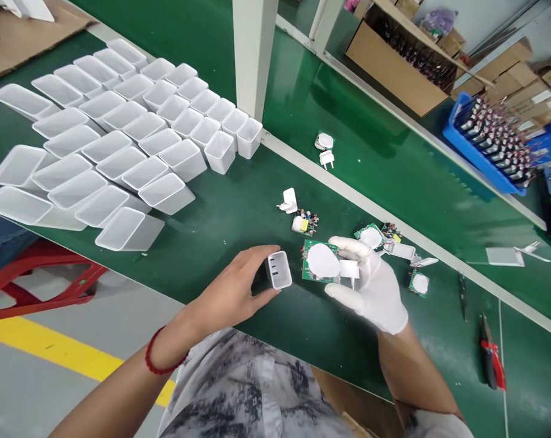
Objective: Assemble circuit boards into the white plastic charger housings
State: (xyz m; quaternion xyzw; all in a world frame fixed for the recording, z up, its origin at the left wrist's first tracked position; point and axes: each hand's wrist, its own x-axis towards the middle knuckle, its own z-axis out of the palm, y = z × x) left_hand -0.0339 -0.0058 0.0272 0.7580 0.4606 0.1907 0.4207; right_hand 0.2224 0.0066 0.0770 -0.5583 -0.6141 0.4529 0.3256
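Note:
Bare and with a red cord at the wrist, my left hand (238, 280) grips a small white plastic charger housing (279, 271) between thumb and fingers. The housing's open end faces up, and dark slots show inside. In a white glove, my right hand (371, 280) holds a green circuit board (321, 261) with a round white pad, along with a small white plastic piece (349, 269) at its edge. A narrow gap separates board and housing. Beyond the glove lie more circuit boards (370, 236) and white plastic parts (399, 250).
Rows of white housings (138, 131) stand on the green table at the left. Loose boards (305, 223) and a white plug piece (326, 159) lie ahead. Red-handled pliers (491, 359) and tweezers (462, 296) are at right. A white post (252, 61) rises behind; blue bins (489, 143) stand beyond.

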